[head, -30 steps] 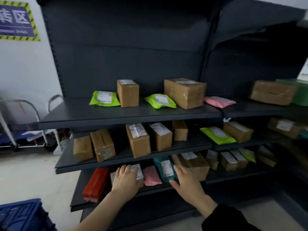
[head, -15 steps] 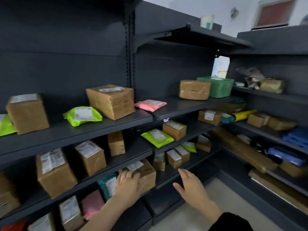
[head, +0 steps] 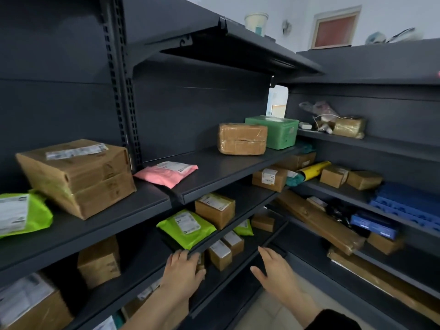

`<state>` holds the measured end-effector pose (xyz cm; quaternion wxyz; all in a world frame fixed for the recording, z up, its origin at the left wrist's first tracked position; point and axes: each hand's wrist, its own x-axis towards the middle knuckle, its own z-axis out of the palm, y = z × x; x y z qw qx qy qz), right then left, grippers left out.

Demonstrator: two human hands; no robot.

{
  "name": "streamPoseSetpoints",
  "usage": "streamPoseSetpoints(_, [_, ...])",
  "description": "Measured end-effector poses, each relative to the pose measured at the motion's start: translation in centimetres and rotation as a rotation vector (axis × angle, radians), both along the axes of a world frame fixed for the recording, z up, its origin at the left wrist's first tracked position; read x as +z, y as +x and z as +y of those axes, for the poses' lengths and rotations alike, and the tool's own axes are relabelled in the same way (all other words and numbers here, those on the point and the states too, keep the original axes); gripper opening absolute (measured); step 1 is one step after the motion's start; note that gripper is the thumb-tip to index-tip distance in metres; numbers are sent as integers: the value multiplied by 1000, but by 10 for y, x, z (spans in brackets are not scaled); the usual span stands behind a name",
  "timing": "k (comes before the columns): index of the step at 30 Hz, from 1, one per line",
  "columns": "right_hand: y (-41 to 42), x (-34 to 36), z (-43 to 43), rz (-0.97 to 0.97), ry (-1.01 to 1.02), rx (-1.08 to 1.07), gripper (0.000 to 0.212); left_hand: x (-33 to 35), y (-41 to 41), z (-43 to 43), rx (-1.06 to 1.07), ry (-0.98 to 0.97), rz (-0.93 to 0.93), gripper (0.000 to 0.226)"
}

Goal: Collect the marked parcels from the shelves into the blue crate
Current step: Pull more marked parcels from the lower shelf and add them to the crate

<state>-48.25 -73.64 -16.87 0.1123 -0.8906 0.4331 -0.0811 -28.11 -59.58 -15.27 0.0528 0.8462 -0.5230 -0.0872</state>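
Head-camera footage shows dark grey shelves (head: 100,225) stocked with parcels, met at a corner by a second shelving run on the right. On the low shelf nearest the hands, two small brown boxes (head: 220,254) with white labels are seen standing side by side, just right of the left hand (head: 182,273). That hand is laid over the front of the low shelf, its fingers (head: 190,257) curled loosely with their tips under the edge of the shelf above; whether anything is gripped cannot be told. The right hand (head: 273,276) is held in the air just in front of the same shelf, palm turned inward, fingers straight and slightly spread, nothing held, a dark sleeve (head: 333,320) at its wrist.

One shelf up, a lime-green mailer (head: 185,228) with a white label is lying against a brown labelled box (head: 215,209). Above these, a pink mailer (head: 166,172) is lying flat near the shelf joint, with a large brown carton (head: 76,175) to its left and another green mailer (head: 21,214) at the frame's left edge. Farther back on that level, a tape-wrapped brown parcel (head: 241,139) is touching a green box (head: 273,131). On the right-hand shelving a yellow tube (head: 313,170), more brown boxes and a long brown carton (head: 319,221) are seen. The blue crate is not in view.
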Motion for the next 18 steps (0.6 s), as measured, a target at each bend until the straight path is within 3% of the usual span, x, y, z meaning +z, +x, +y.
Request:
streamPoseSetpoints(9, [41, -9, -66, -8, 16, 60, 63, -18, 32, -51, 58, 43, 33, 57])
streamPoseSetpoints(18, [68, -30, -173, -8, 144, 223, 60, -47, 28, -126, 276, 48, 66, 58])
